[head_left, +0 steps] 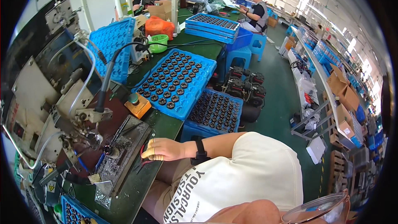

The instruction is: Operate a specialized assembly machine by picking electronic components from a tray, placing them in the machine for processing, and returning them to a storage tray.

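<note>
My right hand [161,149], with yellow covers on its fingers and a dark band at the wrist, is at the bench's front edge. Its fingers are curled; whatever they may hold is hidden. Red-handled pliers [146,162] show beside and under the fingertips, but I cannot tell whether they are gripped. At the lower edge, only yellow-covered fingertips of my left hand [87,220] show, over a blue tray [97,219] of dark round parts. A dark round part [108,149] sits under the head of a bench machine [62,112], on a metal base [128,157] strewn with small bits.
Beyond the base stand an orange box with a green button [138,104] and a blue tray of round parts [186,110]. A second filled tray [215,112] is lower, beside the bench. A bag of small parts [103,199] lies nearby. Co-workers [257,12] sit farther off.
</note>
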Demonstrator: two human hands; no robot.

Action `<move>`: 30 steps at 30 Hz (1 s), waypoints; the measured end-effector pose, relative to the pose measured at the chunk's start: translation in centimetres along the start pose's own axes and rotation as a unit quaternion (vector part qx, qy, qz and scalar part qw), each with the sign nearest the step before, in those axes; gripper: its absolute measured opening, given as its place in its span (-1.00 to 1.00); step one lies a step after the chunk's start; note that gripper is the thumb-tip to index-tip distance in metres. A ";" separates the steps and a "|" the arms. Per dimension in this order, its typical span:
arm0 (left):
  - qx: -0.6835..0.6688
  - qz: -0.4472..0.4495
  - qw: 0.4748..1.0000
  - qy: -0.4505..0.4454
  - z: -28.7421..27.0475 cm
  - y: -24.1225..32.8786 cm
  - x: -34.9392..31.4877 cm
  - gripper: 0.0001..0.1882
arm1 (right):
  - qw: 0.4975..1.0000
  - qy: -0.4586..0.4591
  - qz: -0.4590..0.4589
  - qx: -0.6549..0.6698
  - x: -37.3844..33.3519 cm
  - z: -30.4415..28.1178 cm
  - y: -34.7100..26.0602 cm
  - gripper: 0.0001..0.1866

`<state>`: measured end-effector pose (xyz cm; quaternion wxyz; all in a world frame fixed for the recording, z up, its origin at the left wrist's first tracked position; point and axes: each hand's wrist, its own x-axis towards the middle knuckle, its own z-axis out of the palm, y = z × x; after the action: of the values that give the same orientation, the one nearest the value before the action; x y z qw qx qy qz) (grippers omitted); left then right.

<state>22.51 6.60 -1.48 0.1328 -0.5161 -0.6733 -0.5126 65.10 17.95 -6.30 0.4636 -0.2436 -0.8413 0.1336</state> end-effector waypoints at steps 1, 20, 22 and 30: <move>0.017 0.017 1.000 -0.011 0.1 0.2 0.1 -0.60 | 0.998 -0.035 0.014 -0.052 -0.4 0.5 0.2 -0.76; -0.017 -0.046 0.998 -0.039 0.3 1.7 -0.6 -0.61 | 0.975 0.069 0.207 0.035 7.5 -0.7 1.4 -0.64; -0.012 -0.053 0.998 -0.034 0.2 1.7 -0.4 -0.61 | 0.983 0.044 0.171 0.050 9.0 0.3 0.4 -0.52; 0.040 -0.031 0.997 -0.058 0.2 2.2 0.4 -0.59 | 0.992 0.032 0.099 0.076 12.5 3.7 0.4 -0.51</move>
<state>24.24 6.92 -0.04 0.0983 -0.5180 -0.7157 -0.4580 56.44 25.00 0.48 0.4916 -0.2939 -0.7853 0.2350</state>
